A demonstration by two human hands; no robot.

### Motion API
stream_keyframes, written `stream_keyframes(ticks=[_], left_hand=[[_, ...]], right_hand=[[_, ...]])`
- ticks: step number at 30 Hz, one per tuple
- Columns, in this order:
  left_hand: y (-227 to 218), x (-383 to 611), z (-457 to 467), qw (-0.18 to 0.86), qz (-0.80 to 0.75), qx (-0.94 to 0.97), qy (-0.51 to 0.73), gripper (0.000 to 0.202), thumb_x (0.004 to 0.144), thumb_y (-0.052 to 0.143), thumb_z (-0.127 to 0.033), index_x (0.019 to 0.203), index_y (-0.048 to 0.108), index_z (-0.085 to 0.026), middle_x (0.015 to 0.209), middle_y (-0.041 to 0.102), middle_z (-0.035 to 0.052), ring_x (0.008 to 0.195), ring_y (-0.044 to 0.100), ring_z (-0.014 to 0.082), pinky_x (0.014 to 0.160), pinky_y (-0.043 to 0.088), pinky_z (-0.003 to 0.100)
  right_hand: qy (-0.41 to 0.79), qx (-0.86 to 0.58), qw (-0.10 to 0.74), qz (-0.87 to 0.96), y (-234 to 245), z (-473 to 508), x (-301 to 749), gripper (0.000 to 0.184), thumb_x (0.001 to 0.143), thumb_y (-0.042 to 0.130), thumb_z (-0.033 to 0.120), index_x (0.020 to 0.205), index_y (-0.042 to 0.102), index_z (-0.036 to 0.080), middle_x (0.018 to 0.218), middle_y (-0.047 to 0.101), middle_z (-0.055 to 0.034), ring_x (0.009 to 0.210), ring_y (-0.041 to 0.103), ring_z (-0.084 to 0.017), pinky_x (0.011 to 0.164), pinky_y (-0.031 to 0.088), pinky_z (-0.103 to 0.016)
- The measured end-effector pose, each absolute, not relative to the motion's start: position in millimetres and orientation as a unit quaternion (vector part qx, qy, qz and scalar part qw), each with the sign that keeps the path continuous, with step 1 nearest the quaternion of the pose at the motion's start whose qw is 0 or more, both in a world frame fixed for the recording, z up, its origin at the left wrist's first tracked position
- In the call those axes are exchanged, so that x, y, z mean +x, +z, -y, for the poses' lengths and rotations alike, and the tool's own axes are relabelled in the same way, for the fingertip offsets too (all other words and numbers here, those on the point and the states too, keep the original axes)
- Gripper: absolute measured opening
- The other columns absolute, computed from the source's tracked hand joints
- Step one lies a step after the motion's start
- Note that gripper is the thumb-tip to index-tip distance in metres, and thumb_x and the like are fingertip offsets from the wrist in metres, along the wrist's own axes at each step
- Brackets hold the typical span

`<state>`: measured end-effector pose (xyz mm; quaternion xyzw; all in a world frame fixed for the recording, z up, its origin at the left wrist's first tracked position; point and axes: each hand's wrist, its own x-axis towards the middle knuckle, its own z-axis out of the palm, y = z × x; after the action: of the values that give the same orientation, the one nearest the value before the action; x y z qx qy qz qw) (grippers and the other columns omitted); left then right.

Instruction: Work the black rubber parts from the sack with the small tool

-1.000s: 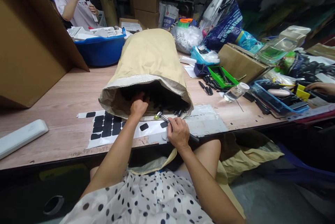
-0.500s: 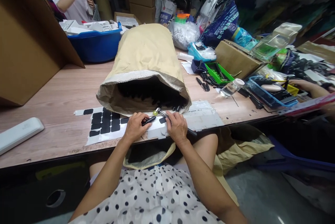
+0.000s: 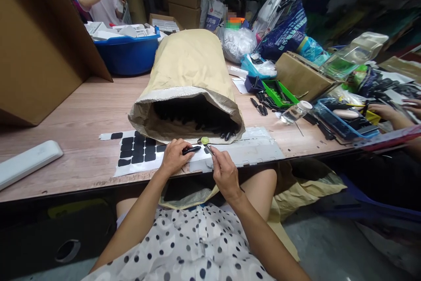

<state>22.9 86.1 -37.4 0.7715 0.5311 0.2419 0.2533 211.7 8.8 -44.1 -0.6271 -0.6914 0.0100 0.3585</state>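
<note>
My left hand grips a slim black pen-shaped piece over the white sheet, its tip toward the right. In my right hand is a small hammer with a metal shaft and a yellow-green striking face, the head just past the piece's tip. Most of its handle is hidden by my fingers. Under my hands lies a white sheet with black rounded stickers, and a flat grey-white board to its right. A tan woven sack opens toward me, with many black pieces inside.
A white oblong case lies at left, below a cardboard panel. Behind stands a blue basin. At right are a green tray, a clear jar and a blue bin. Other people's hands show at far right and back left.
The hammer head has turned so its yellow-green face shows more toward me, and my right hand has tilted and come slightly lower. My left hand keeps the black piece. The view has shifted slightly.
</note>
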Motion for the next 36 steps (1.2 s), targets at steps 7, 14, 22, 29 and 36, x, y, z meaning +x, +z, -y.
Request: stream_keyframes(ticks=[7,14,22,29,36], left_hand=[[-36.3,24.7,-84.8,0.259,-0.539,0.764,0.241,0.013,0.082,0.066,-0.030,0.092,0.072,-0.025,0.088,0.067,0.0009,0.087,0.055,0.0212,0.087,0.044,0.036],[-38.2,25.0,-84.9,0.258,-0.542,0.761,0.246,0.013,0.082,0.067,-0.032,0.092,0.073,-0.026,0.087,0.067,0.0011,0.087,0.055,0.0212,0.086,0.045,0.035],[-35.4,22.7,-83.5,0.256,-0.534,0.768,0.246,0.014,0.082,0.064,-0.033,0.091,0.072,-0.025,0.087,0.067,0.0013,0.087,0.055,0.0216,0.086,0.045,0.036],[-36.6,15.0,-82.3,0.257,-0.481,0.808,0.223,0.016,0.083,0.064,-0.036,0.084,0.073,-0.023,0.081,0.067,0.0037,0.088,0.055,0.0232,0.084,0.043,0.036],[-20.5,16.6,-53.2,0.317,-0.361,0.827,0.292,0.023,0.088,0.056,-0.039,0.087,0.069,-0.020,0.081,0.066,0.0058,0.080,0.057,0.0208,0.077,0.046,0.034]], right_hand=[[0.001,-0.627,0.340,0.701,-44.5,-8.1,209.3,0.037,0.100,0.041,0.023,0.127,0.067,0.026,0.091,0.065,-0.0042,0.079,0.065,-0.014,0.068,0.051,-0.021],[0.002,-0.609,0.322,0.725,-47.2,-4.0,201.5,0.040,0.099,0.041,0.020,0.131,0.065,0.028,0.092,0.064,-0.0036,0.081,0.064,-0.014,0.068,0.050,-0.021],[-0.084,-0.637,0.267,0.719,-45.4,-43.8,233.0,0.030,0.098,0.047,0.024,0.116,0.071,0.024,0.088,0.062,-0.0056,0.082,0.056,-0.018,0.071,0.042,-0.027],[-0.125,-0.649,0.251,0.708,-60.1,-61.2,242.3,0.024,0.095,0.051,0.024,0.108,0.071,0.023,0.088,0.060,-0.0059,0.084,0.049,-0.020,0.072,0.036,-0.031],[-0.121,-0.657,0.254,0.699,-61.2,-59.8,239.3,0.022,0.094,0.051,0.025,0.103,0.071,0.022,0.089,0.060,-0.0061,0.086,0.049,-0.021,0.075,0.036,-0.032]])
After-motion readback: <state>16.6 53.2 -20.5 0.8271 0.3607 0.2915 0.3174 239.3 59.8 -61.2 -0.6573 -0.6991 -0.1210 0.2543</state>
